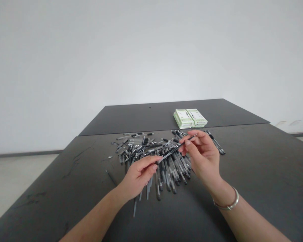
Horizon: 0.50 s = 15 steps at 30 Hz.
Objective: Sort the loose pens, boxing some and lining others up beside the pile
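Between my two hands a slim pen [173, 150] is held at a slant, its dark, pointed end up to the right. My left hand [140, 173] pinches the lower, clear end between thumb and fingertips. The upper, dark part is gripped by the thumb and fingers of my right hand [202, 153]; a silver bangle [228, 203] circles that wrist. Beneath both hands spreads a big heap of pens and pen parts [170, 171], clear-bodied with black ends. Some of the heap is hidden behind my hands.
Two stacks of green-and-white boxes [190, 118] stand at the back, right of centre. Several pens [215, 142] lie together right of the heap. One dark pen [111, 177] and a small pale piece [110, 157] lie to its left. The dark table [65, 188] meets a second dark tabletop [131, 117] behind.
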Motion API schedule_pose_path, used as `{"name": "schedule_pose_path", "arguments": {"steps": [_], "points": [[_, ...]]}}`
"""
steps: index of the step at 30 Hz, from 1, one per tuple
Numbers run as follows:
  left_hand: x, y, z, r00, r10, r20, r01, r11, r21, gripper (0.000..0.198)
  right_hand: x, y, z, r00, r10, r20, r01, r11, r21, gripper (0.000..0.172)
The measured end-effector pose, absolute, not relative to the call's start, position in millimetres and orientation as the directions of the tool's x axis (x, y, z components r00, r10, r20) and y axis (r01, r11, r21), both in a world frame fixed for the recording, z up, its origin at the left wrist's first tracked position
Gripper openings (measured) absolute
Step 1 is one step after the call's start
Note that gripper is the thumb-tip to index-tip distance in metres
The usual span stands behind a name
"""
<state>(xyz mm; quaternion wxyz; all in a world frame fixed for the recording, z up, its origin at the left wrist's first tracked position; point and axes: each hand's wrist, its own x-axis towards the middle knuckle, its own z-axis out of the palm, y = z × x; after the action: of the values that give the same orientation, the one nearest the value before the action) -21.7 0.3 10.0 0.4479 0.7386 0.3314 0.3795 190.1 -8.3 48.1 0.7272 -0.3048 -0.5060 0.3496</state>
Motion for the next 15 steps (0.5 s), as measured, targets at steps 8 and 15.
{"name": "schedule_pose_path", "arguments": {"steps": [8,15], "points": [[-19.9,0.4,15.2,0.476,0.825,0.304,0.228,-0.449,0.864,0.031,179.5,-14.8,45.3,0.092,0.866,0.492,-0.187,0.500,-0.846,0.022],[-18.7,0.0,13.9,0.447,0.838,0.314,0.190,-0.432,0.882,0.033,171.9,-18.0,30.1,-0.120,0.884,0.452,-0.018,0.453,-0.891,0.016]]}}
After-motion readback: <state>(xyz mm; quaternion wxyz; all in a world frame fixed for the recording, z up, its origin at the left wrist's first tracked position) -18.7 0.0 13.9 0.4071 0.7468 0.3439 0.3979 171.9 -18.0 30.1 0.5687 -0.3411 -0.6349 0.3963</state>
